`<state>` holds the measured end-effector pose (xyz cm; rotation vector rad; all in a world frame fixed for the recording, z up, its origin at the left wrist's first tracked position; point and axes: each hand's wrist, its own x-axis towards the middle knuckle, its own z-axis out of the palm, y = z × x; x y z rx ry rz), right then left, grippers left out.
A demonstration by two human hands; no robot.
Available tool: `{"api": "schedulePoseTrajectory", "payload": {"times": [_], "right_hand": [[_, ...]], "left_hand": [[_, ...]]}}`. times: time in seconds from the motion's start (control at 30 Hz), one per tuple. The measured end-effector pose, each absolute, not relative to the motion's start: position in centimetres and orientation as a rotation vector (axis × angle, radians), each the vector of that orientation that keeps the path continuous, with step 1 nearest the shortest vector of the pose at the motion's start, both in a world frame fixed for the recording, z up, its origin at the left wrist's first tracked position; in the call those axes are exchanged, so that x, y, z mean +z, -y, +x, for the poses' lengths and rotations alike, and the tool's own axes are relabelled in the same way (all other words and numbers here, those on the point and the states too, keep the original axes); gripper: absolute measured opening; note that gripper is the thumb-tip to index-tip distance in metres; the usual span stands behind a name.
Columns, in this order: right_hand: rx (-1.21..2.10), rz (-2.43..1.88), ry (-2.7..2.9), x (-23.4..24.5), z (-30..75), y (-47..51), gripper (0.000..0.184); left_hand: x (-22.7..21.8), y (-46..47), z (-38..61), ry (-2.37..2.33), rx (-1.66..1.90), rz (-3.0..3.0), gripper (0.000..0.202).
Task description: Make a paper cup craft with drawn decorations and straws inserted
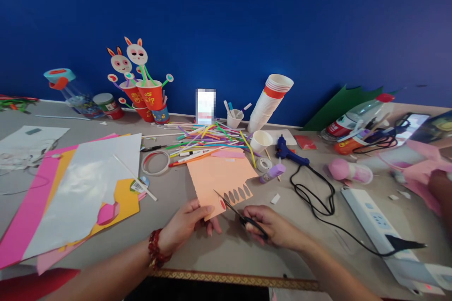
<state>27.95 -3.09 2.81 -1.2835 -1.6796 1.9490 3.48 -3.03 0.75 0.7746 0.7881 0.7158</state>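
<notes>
My left hand (196,221) pinches the lower left corner of a peach paper sheet (215,174) between thumb and fingers. Along the sheet's lower edge runs a row of oval cut-outs or shapes, with a small red oval (222,203) near my thumb. In my right hand (264,225) is a pair of black-handled scissors (233,209), my fingers in its handles. The blades lie across the paper beside the red oval. Just beyond the sheet lie many colored pipe cleaners (208,136) and some markers.
Layered colored paper (35,197) covers the left side. Behind stand rabbit-faced paper cups (150,94), a phone (205,106) and a leaning cup stack (270,103). To the right are a blue glue gun (287,150), its black cord, a power strip (377,221) and another person's hand (441,190).
</notes>
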Motion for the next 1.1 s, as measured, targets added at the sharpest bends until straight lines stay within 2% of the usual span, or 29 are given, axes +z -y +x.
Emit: {"api": "schedulePoseTrajectory", "payload": {"times": [0.5,0.73,1.1], "right_hand": [[1.923,-1.360,1.746,2.8,28.5,2.1,0.044],[2.168,-1.406,1.581,3.0,28.6,4.7,0.048],[2.105,-1.509,1.383,4.9,25.8,6.0,0.036]], "left_hand": [[0.6,3.1,3.5,-0.837,0.724,0.791,0.033],[0.4,3.2,3.6,-0.850,0.739,0.828,0.034],[0.2,3.2,3.6,-0.846,0.735,0.914,0.030]]}}
